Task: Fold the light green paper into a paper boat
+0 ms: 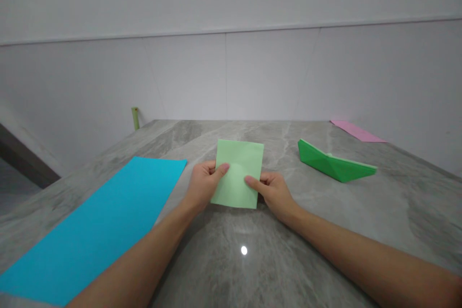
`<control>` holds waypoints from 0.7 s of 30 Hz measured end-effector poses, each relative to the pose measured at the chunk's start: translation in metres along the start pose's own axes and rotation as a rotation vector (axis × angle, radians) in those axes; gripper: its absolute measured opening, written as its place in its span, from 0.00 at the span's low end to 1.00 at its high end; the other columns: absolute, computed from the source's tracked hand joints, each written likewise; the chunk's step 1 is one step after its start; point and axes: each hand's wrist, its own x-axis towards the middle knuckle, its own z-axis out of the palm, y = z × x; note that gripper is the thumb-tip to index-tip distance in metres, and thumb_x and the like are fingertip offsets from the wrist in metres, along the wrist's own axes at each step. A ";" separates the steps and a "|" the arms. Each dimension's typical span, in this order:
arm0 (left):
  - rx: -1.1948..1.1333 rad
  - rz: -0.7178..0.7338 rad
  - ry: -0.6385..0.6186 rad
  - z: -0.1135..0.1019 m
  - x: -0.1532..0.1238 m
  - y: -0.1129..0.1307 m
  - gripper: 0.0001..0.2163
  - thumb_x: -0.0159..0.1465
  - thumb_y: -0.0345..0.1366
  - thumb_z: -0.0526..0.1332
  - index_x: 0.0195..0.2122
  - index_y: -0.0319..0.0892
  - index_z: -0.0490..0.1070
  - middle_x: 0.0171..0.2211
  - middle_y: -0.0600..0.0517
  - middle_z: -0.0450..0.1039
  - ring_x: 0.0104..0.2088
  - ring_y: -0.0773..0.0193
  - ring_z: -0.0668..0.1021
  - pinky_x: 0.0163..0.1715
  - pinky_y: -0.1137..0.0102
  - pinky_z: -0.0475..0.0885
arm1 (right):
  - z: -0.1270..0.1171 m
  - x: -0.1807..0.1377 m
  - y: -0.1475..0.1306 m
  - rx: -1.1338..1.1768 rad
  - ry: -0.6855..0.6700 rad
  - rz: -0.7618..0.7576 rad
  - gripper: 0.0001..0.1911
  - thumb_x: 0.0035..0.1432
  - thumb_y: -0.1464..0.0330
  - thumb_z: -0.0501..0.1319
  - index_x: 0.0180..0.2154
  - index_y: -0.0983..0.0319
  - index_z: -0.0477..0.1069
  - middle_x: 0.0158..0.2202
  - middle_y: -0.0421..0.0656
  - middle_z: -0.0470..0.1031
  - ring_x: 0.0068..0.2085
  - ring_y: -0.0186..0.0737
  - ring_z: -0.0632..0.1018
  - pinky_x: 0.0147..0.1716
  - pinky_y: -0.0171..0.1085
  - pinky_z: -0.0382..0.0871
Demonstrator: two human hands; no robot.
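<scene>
A light green sheet of paper (238,159), nearly rectangular, is held up over the grey tabletop between both hands. My left hand (204,182) grips its left edge, thumb flat on the front and fingers behind. On the right edge, my right hand (274,192) pinches it in the same way, a little lower. Whether the paper is folded in layers I cannot tell. To the right of my right hand rests a darker green folded paper boat (334,162), apart from it. A large blue sheet of paper (115,216) lies left of my left hand, partly covered by my left forearm.
The grey marbled table (238,274) reaches back to a white wall (224,77). At the far right edge lies a pink sheet of paper (355,131). A narrow green object (135,118) stands beyond the table's far left edge.
</scene>
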 end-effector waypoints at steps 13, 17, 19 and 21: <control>0.245 0.089 0.023 0.000 -0.002 0.000 0.16 0.59 0.47 0.59 0.25 0.38 0.70 0.19 0.55 0.68 0.19 0.68 0.68 0.17 0.75 0.61 | 0.000 0.002 -0.002 -0.100 0.011 -0.002 0.22 0.46 0.53 0.66 0.20 0.66 0.72 0.17 0.41 0.70 0.17 0.29 0.65 0.16 0.30 0.56; 0.337 0.184 0.100 0.001 -0.003 0.002 0.18 0.60 0.47 0.57 0.21 0.39 0.67 0.17 0.57 0.63 0.18 0.70 0.64 0.17 0.75 0.56 | 0.001 0.002 -0.004 -0.125 -0.026 0.007 0.21 0.46 0.53 0.66 0.19 0.65 0.70 0.16 0.39 0.68 0.17 0.29 0.63 0.15 0.30 0.54; 0.338 0.189 0.097 0.001 -0.004 0.003 0.17 0.60 0.46 0.58 0.20 0.39 0.67 0.17 0.57 0.61 0.18 0.70 0.62 0.17 0.75 0.55 | 0.002 0.001 -0.005 -0.111 0.042 -0.023 0.20 0.48 0.54 0.65 0.20 0.65 0.70 0.15 0.38 0.66 0.16 0.29 0.63 0.15 0.30 0.54; 0.326 0.189 0.075 0.002 -0.005 0.003 0.17 0.60 0.46 0.58 0.21 0.39 0.67 0.17 0.57 0.60 0.19 0.70 0.62 0.17 0.75 0.55 | 0.002 0.001 -0.006 -0.065 0.113 -0.053 0.19 0.49 0.55 0.65 0.22 0.65 0.70 0.15 0.37 0.66 0.16 0.29 0.63 0.15 0.30 0.55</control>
